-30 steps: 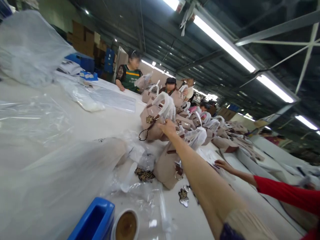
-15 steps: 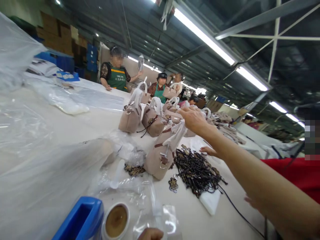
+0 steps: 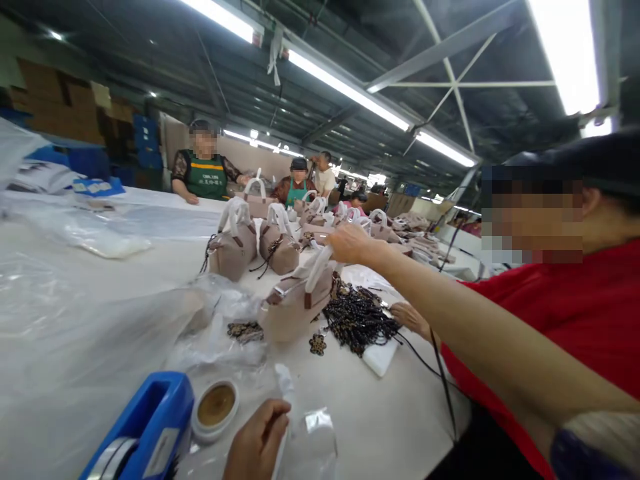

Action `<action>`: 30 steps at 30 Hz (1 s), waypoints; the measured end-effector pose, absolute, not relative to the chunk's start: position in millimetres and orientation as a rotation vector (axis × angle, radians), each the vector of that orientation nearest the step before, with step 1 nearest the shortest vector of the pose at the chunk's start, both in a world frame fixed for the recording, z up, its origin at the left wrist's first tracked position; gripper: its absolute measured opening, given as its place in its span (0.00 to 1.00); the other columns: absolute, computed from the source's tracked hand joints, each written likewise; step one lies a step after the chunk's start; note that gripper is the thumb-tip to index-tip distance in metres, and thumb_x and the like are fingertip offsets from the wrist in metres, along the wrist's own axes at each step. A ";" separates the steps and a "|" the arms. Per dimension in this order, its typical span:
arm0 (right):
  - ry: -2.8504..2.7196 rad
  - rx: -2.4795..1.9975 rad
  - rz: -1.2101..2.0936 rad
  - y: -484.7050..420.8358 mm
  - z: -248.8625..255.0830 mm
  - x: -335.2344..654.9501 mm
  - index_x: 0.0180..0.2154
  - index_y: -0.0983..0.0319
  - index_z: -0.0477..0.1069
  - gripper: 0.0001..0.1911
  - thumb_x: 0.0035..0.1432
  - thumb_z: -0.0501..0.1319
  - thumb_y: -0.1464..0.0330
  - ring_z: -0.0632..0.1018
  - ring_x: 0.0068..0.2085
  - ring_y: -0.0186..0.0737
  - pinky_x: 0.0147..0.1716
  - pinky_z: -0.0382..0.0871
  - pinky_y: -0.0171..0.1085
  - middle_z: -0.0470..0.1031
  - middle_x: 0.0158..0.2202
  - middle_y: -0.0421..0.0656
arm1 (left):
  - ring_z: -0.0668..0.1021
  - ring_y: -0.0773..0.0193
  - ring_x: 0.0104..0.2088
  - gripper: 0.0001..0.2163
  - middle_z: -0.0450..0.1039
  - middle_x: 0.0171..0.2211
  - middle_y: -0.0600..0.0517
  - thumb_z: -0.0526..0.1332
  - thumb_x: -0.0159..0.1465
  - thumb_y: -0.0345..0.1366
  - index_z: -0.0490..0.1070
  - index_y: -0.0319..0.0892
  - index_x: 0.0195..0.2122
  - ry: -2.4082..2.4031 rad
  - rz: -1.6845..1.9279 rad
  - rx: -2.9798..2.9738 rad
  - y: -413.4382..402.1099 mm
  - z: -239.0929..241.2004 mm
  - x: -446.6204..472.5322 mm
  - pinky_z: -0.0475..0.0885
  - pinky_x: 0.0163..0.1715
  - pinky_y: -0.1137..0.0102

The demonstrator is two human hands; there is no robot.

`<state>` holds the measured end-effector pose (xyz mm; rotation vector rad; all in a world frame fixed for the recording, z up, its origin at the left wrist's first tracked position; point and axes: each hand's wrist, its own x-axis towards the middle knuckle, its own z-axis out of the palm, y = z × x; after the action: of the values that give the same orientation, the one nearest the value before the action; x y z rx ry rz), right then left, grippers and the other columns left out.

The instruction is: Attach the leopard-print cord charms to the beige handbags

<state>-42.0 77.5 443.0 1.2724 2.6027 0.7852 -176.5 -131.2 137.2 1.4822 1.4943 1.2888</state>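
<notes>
My right hand (image 3: 350,243) reaches far out and closes round the white-wrapped handle (image 3: 319,270) of a beige handbag (image 3: 287,317) with brown leather tabs. That bag leans over, slightly blurred by motion. At the bottom, my left hand (image 3: 260,433) has its fingers curled beside a pale plastic strip (image 3: 284,380); what is between them, if anything, is hidden. Right of the bag lies a heap of dark beaded cords (image 3: 363,320), with a leopard-print flower charm (image 3: 317,344) near it. More charms (image 3: 245,331) lie to the left, partly beside clear plastic.
A blue tape dispenser (image 3: 145,420) and a tape roll (image 3: 216,403) stand near my left hand. Plastic sheeting (image 3: 100,347) covers the left side. Several beige bags (image 3: 233,250) stand behind. A co-worker in red (image 3: 565,320) is close on the right, one hand (image 3: 413,319) by the cords.
The handbag has swung from upright to leaning, with my right hand still at its handle. My left hand has come further into view. The camera has turned right, showing more of the co-worker in red.
</notes>
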 end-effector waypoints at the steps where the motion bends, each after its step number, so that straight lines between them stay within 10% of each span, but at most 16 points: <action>1: 2.583 1.315 0.794 68.4 450.3 -37.4 0.41 0.65 0.77 0.15 0.59 0.58 0.63 0.78 0.43 0.54 0.41 0.68 0.46 0.79 0.40 0.56 | 0.80 0.60 0.34 0.11 0.79 0.32 0.53 0.56 0.61 0.44 0.74 0.46 0.35 1.509 1.286 1.504 -132.1 139.9 -175.0 0.74 0.37 0.70; 23: 2.359 1.926 0.530 -75.5 406.0 75.9 0.41 0.70 0.78 0.15 0.59 0.57 0.68 0.79 0.44 0.59 0.41 0.70 0.49 0.78 0.40 0.64 | 0.77 0.59 0.41 0.08 0.77 0.40 0.47 0.53 0.64 0.32 0.72 0.41 0.39 1.832 0.984 1.894 -172.6 186.7 -183.6 0.69 0.43 0.67; 30: 2.592 1.931 0.328 -72.4 408.0 84.5 0.53 0.60 0.69 0.25 0.57 0.58 0.55 0.77 0.49 0.52 0.43 0.69 0.43 0.76 0.50 0.51 | 0.77 0.60 0.41 0.08 0.76 0.39 0.48 0.53 0.64 0.31 0.72 0.41 0.39 1.968 0.883 1.941 -153.1 192.9 -177.5 0.68 0.41 0.68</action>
<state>84.5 -72.4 408.0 1.9307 2.5918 0.3281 -177.5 -153.1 192.9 1.9413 1.9681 0.8829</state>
